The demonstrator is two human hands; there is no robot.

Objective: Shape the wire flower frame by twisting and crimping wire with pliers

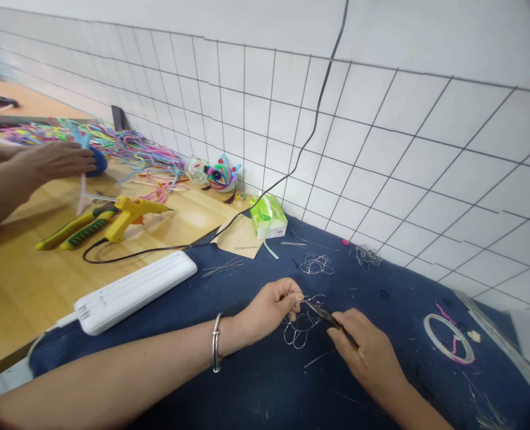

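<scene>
My left hand [279, 306], with a silver bangle on its wrist, is closed in a pinch on a shape of thin looped wire [297, 338]. Several wire loops hang below the fingertips, over the dark blue cloth. In my right hand [368, 352] is a pair of pliers [324, 312] with a dark, yellowish handle. The jaws point to the upper left and meet the wire just beside my left fingertips. Whether they grip the wire or only touch it, I cannot tell. Behind my hands lies another bundle of bent wire [317, 264] on the cloth.
A white power strip [137, 292], a yellow glue gun [134, 216] and yellow-green pliers [79, 230] lie left. Another person's hand [56, 161] touches a blue ball. A tissue pack [268, 216] stands near the gridded wall. Right are a white ring [427, 334] and long wires [511, 343].
</scene>
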